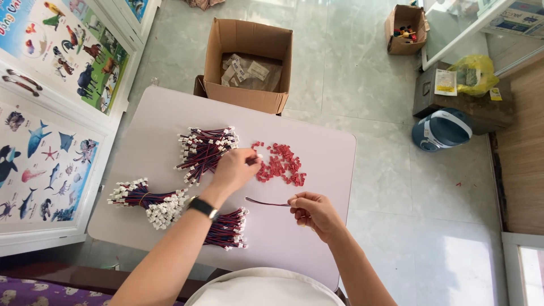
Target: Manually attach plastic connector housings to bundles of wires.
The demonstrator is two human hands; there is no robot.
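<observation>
Near the middle of the white table [317, 238], the left hand [235, 169] reaches to the pile of small red connectors [280, 163], fingertips pinched together at the pile's left edge; whether a piece sits between them cannot be told. A black wristwatch [203, 207] is on that wrist. The right hand [314, 214] is toward the near edge, fingers clamped on one end of a thin dark wire [266, 202] that sticks out leftward, just above the tabletop. Left of the red pile lies a loose wire bundle with white plugs [204, 150]. Toward the left edge lies a tied bundle [144, 198], and a smaller bundle [228, 229] lies near the near edge under the left forearm. Beyond the far edge, an open cardboard box [249, 65] stands on the tiled floor [385, 187].
</observation>
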